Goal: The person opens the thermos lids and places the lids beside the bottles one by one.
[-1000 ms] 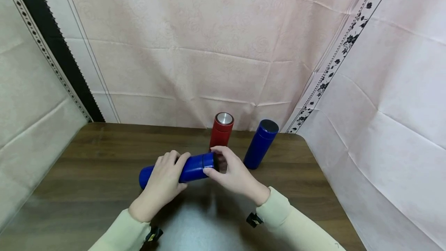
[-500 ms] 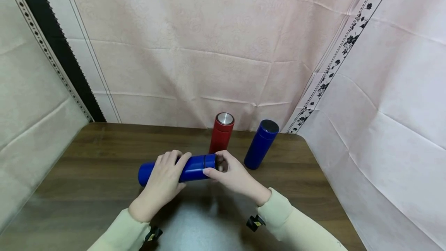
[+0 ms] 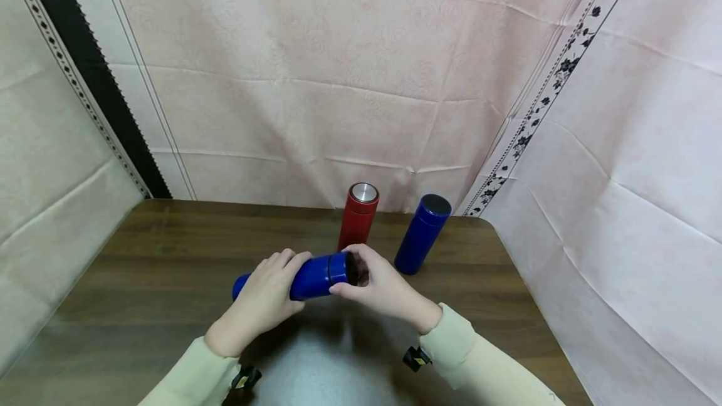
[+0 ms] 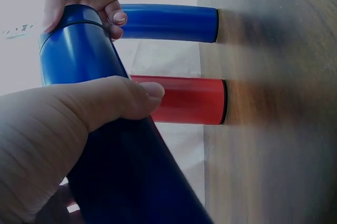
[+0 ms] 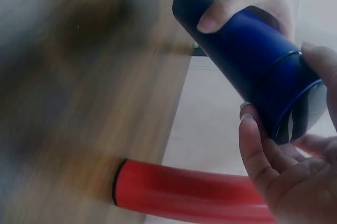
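In the head view a blue thermos bottle (image 3: 313,279) lies sideways over the table, its cap end toward the right. My left hand (image 3: 265,296) grips it round the body, the thumb pressed along the blue side in the left wrist view. At the other end my right hand (image 3: 386,284) holds the cap (image 5: 289,95) between thumb and fingers, and the cap's dark shiny top shows in the right wrist view. A thin dark seam runs between cap and body. Just behind the hands stands a red thermos bottle (image 3: 358,218) with a silver lid top, its lower part partly hidden.
A second blue thermos bottle (image 3: 420,237) stands upright to the right of the red one, near the table's back edge. The wooden table (image 3: 152,268) is enclosed by pale cloth (image 3: 293,80) at the back and both sides.
The held blue bottle has shifted slightly right and its cap end has dipped and turned, showing more of the dark top. My right hand's fingers have shifted on the cap. The standing bottles stay put.
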`<state>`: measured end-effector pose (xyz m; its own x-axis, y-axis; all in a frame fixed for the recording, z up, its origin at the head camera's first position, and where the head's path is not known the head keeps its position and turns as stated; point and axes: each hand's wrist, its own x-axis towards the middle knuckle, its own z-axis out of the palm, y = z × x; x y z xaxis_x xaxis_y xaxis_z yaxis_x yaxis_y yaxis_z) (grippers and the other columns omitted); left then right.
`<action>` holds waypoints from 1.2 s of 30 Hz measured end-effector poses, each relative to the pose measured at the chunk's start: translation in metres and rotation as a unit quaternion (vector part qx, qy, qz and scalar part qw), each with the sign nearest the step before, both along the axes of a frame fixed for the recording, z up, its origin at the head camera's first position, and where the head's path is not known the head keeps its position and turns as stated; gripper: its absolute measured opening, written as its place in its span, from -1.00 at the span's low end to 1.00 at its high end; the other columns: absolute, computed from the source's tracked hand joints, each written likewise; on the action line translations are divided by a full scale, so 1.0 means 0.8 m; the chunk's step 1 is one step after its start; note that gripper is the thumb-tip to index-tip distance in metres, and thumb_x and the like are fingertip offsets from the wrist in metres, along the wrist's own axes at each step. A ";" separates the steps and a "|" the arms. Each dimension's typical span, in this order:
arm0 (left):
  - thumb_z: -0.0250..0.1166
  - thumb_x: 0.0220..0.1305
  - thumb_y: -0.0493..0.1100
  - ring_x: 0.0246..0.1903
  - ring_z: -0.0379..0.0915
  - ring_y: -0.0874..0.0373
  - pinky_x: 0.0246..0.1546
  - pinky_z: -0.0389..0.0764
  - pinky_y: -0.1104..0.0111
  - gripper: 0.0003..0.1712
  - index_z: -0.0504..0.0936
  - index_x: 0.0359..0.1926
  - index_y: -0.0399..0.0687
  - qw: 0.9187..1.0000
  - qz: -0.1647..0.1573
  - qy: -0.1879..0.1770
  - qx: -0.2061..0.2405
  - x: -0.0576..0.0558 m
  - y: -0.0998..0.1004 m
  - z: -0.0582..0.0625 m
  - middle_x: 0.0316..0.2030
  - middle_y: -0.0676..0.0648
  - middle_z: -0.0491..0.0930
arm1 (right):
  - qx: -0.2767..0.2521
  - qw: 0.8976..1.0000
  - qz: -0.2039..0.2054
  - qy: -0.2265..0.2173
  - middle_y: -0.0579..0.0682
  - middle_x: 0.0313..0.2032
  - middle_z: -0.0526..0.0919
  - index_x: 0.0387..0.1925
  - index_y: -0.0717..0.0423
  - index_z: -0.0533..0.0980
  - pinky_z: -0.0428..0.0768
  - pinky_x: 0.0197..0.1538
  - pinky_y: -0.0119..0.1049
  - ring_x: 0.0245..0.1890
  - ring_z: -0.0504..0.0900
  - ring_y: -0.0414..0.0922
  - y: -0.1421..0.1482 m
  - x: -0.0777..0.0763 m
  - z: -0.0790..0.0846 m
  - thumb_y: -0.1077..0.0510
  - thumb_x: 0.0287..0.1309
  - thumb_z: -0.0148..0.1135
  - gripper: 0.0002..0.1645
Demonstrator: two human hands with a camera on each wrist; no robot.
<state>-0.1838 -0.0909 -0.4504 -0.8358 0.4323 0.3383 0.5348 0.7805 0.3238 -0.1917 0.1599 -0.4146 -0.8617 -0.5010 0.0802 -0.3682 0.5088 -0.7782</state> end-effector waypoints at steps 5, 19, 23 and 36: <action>0.63 -0.20 -0.01 0.00 0.45 -0.04 0.07 0.45 -0.08 -0.02 0.38 0.29 0.03 1.000 -0.008 -0.021 0.009 -0.001 -0.002 -0.002 0.02 -0.04 0.51 | 0.039 0.997 0.037 0.062 -0.14 0.08 0.41 0.27 -0.16 0.23 0.61 -0.16 -0.34 -0.11 0.52 -0.17 0.001 0.001 0.002 -0.24 0.07 0.36 -0.19; 0.61 -0.15 -0.05 0.02 0.44 -0.07 0.09 0.43 -0.09 -0.04 0.37 0.31 0.02 1.000 -0.011 -0.028 0.005 0.001 -0.005 -0.003 0.05 -0.07 0.50 | 0.044 0.993 0.038 0.098 -0.16 0.15 0.37 0.31 -0.20 0.16 0.58 0.01 -0.28 0.01 0.51 -0.20 -0.002 0.006 -0.006 -0.12 0.07 0.41 -0.14; 0.62 -0.17 -0.09 0.06 0.40 -0.10 0.13 0.37 -0.11 -0.03 0.36 0.31 0.02 1.000 -0.004 -0.006 0.008 0.002 -0.003 -0.004 0.08 -0.10 0.47 | -0.001 0.999 -0.035 -0.013 -0.12 0.07 0.44 0.29 -0.23 0.20 0.58 -0.10 -0.23 -0.07 0.52 -0.13 -0.007 0.005 -0.006 -0.34 0.10 0.27 -0.20; 0.63 -0.21 -0.17 0.14 0.28 -0.12 0.20 0.23 -0.10 0.01 0.33 0.31 0.06 0.999 -0.015 0.044 -0.005 0.002 -0.003 -0.006 0.13 -0.11 0.41 | 0.014 0.997 -0.036 -0.068 -0.11 -0.19 0.60 0.07 -0.16 0.35 0.60 -0.29 -0.23 -0.28 0.60 -0.13 -0.013 0.007 -0.009 -0.37 0.10 0.25 -0.37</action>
